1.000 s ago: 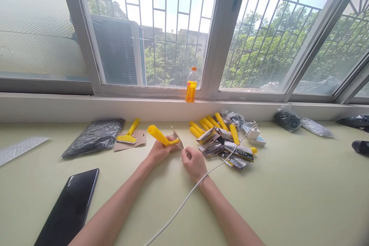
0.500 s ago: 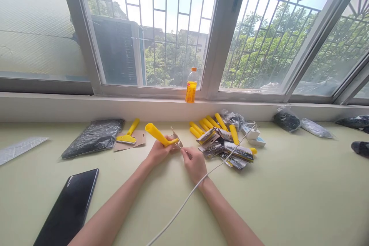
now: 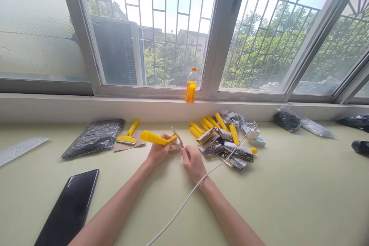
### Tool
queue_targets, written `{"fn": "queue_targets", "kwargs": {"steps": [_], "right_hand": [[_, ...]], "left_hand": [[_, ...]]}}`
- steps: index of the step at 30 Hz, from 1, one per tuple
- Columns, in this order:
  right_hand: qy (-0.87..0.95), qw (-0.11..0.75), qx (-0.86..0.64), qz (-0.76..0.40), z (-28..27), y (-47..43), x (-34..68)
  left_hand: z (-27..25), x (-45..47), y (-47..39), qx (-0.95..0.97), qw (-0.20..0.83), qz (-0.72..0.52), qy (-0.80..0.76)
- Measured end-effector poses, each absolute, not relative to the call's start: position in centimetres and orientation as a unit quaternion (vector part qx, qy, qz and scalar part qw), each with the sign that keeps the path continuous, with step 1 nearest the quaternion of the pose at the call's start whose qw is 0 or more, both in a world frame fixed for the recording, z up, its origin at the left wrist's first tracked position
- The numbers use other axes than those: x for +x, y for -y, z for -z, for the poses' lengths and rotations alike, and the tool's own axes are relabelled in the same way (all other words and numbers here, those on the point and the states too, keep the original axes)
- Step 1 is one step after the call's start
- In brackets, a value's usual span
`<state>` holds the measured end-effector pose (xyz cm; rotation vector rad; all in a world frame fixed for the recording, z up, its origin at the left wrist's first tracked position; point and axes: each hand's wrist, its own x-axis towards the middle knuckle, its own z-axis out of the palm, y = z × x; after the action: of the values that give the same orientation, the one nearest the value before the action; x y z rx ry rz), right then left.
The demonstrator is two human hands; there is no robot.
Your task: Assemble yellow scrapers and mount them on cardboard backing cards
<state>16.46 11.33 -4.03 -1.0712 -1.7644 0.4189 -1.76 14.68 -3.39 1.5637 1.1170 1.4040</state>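
Note:
My left hand (image 3: 158, 154) is closed around the head end of a yellow-handled scraper (image 3: 154, 138), whose handle points left. A brown cardboard card (image 3: 178, 138) stands bent against the scraper's head, partly hidden by my left fingers. My right hand (image 3: 193, 163) pinches at the lower right corner of this card, its fingers pressed together. Left of my hands, a second yellow scraper (image 3: 127, 138) lies on a flat piece of brown cardboard (image 3: 138, 144). To the right is a pile of yellow-handled scrapers (image 3: 234, 134) with black-and-white printed cards (image 3: 239, 151).
A white cable (image 3: 184, 202) runs across my right wrist to a white charger (image 3: 253, 133). A black phone (image 3: 67, 207) lies at front left, below a bagged black bundle (image 3: 93, 138). An orange drink bottle (image 3: 190, 86) stands on the windowsill. More bags (image 3: 286, 119) lie right.
The scraper in my left hand has tilted, its handle end dropping lower and to the left. My right hand stays nearly in place, with its fingertips at the card's corner.

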Motion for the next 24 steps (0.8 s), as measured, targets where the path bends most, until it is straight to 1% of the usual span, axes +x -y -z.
{"fn": "queue_targets", "kwargs": {"steps": [5, 11, 16, 19, 24], "right_hand": [[0.701, 0.491, -0.486, -0.176, 4.4, -11.4, 16.7], [0.673, 0.533, -0.476, -0.193, 4.8, -11.9, 16.5], [0.673, 0.535, -0.470, -0.199, 5.2, -12.3, 16.6], [0.653, 0.553, -0.480, -0.193, 5.4, -12.5, 16.9], [0.621, 0.551, -0.505, -0.235, 5.7, -12.6, 17.1]], "left_hand": [[3.4, -1.8, -14.6, 0.617, 0.358, -0.544, -0.443], [3.4, -1.7, -14.6, 0.628, 0.345, -0.529, -0.453], [2.9, -1.6, -14.5, 0.619, 0.336, -0.531, -0.472], [2.8, -1.6, -14.4, 0.615, 0.350, -0.525, -0.474], [2.8, -1.6, -14.3, 0.613, 0.363, -0.521, -0.470]]}}
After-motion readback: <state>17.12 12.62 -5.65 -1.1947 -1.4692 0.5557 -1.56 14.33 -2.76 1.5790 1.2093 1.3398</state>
